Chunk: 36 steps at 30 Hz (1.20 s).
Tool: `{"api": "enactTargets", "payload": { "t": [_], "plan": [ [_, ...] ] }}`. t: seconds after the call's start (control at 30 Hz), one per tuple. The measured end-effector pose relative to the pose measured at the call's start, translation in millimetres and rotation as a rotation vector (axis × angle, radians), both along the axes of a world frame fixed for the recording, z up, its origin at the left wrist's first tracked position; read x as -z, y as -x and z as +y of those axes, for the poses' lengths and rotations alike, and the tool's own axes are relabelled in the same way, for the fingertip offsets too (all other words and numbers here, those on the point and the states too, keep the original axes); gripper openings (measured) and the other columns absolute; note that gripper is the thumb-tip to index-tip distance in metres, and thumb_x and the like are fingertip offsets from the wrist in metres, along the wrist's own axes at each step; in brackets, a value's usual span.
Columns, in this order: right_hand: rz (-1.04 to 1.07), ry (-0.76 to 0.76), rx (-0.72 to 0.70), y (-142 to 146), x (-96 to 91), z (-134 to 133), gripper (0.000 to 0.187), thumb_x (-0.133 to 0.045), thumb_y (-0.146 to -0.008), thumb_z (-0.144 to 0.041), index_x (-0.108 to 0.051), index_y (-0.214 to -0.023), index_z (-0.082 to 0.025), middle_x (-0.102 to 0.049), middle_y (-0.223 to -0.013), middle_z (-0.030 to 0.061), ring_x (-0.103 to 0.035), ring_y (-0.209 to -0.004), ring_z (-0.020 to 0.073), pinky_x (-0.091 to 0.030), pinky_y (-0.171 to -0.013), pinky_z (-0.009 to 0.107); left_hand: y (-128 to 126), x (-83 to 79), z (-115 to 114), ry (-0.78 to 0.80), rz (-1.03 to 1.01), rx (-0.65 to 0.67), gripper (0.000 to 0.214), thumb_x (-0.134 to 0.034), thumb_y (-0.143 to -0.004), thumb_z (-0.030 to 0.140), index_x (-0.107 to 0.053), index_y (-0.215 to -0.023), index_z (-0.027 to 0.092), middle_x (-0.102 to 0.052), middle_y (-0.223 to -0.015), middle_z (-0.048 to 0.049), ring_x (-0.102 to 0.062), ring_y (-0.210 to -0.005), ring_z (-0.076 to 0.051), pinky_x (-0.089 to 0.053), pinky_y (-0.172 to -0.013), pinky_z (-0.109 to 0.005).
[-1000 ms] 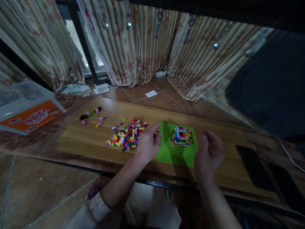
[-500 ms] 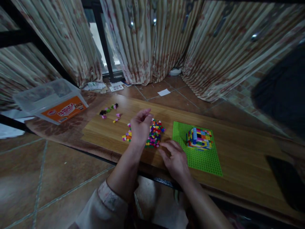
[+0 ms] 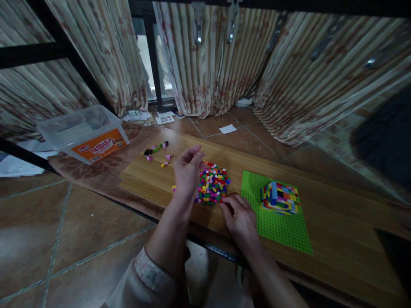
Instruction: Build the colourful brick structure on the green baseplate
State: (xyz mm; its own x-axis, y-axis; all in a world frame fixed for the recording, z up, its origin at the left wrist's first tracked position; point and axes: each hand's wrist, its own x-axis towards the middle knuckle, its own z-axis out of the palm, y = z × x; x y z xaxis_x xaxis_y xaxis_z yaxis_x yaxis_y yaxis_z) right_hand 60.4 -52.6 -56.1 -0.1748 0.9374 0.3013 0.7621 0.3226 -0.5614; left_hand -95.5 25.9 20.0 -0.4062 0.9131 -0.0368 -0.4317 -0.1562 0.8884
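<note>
A heap of tiny multicoloured plastic bricks [image 3: 212,185] lies on a wooden board [image 3: 154,182]. My left hand [image 3: 188,171] hovers at the heap's left side with curled fingers, and its fingers hide whatever they may hold. My right hand [image 3: 239,220] reaches the heap's lower right edge, fingertips at the bricks. To the right, a green studded baseplate [image 3: 282,231] carries a striped, multicoloured block of stacked bricks [image 3: 279,197]. A few loose bricks [image 3: 156,149] lie farther left on the board.
A clear plastic box with an orange label [image 3: 96,147] stands on a patterned mat [image 3: 109,188] at the board's left end. Tiled floor lies below the board's front edge. Striped curtains [image 3: 212,64] hang behind, and a dark cloth [image 3: 383,137] sits at the right.
The view has swung, shifting everything right and down. My right hand has moved from beside the baseplate to the heap. The bricks sit in a tighter heap than a second ago.
</note>
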Motion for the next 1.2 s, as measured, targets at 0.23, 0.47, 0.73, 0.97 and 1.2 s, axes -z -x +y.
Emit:
{"api": "enactTargets", "payload": {
  "t": [0.23,0.47,0.73,0.97,1.2],
  "plan": [
    [0.103,-0.045,0.04,-7.3,-3.7,4.3,0.019,-0.049,-0.092,-0.031,-0.066,-0.094,-0.022,-0.068,-0.09,0.0054,-0.062,-0.088,0.0207,-0.048,-0.081,0.035,11.1,-4.0,0.4,0.006,-0.052,-0.045,0.023,-0.069,-0.065,0.017,-0.067,-0.087,0.013,-0.061,-0.072,0.0021,-0.049,-0.051,-0.004,-0.038,-0.052,-0.019],
    [0.005,-0.009,0.163,-18.8,-8.5,48.9,0.028,-0.052,-0.086,-0.029,-0.065,-0.108,-0.018,-0.067,-0.1,0.0096,-0.061,-0.087,0.0233,-0.048,-0.081,0.041,19.2,-7.5,-0.3,0.001,-0.107,-0.048,0.024,-0.068,-0.066,0.017,-0.066,-0.089,0.012,-0.06,-0.072,0.002,-0.049,-0.05,-0.004,-0.037,-0.049,-0.018],
    [-0.163,0.012,0.044,-10.1,-2.7,73.5,0.018,-0.054,-0.084,-0.028,-0.068,-0.094,-0.021,-0.063,-0.094,0.0066,-0.06,-0.089,0.0227,-0.047,-0.083,0.039,28.3,-10.9,-0.6,0.037,-0.139,-0.062,0.026,-0.069,-0.065,0.02,-0.066,-0.09,0.013,-0.061,-0.074,0.0008,-0.049,-0.052,-0.004,-0.039,-0.05,-0.018],
    [0.125,-0.033,0.102,-11.4,-14.5,53.9,0.021,-0.057,-0.084,-0.037,-0.065,-0.094,-0.02,-0.065,-0.09,0.0051,-0.061,-0.077,0.0187,-0.05,-0.072,0.034,18.7,4.8,-1.4,0.126,0.117,0.209,0.016,-0.068,-0.067,0.021,-0.07,-0.082,0.015,-0.065,-0.07,-0.0007,-0.053,-0.057,-0.009,-0.043,-0.055,-0.021],
    [0.549,0.001,0.173,-1.0,-33.7,31.4,0.024,-0.068,-0.077,-0.032,-0.063,-0.098,-0.022,-0.068,-0.085,0.002,-0.067,-0.075,0.0162,-0.055,-0.072,0.031,-11.6,18.9,-16.7,0.071,0.261,0.752,0.012,-0.063,-0.075,0.026,-0.069,-0.074,0.015,-0.06,-0.06,0.0,-0.052,-0.055,-0.01,-0.043,-0.053,-0.02]
  ]
}}
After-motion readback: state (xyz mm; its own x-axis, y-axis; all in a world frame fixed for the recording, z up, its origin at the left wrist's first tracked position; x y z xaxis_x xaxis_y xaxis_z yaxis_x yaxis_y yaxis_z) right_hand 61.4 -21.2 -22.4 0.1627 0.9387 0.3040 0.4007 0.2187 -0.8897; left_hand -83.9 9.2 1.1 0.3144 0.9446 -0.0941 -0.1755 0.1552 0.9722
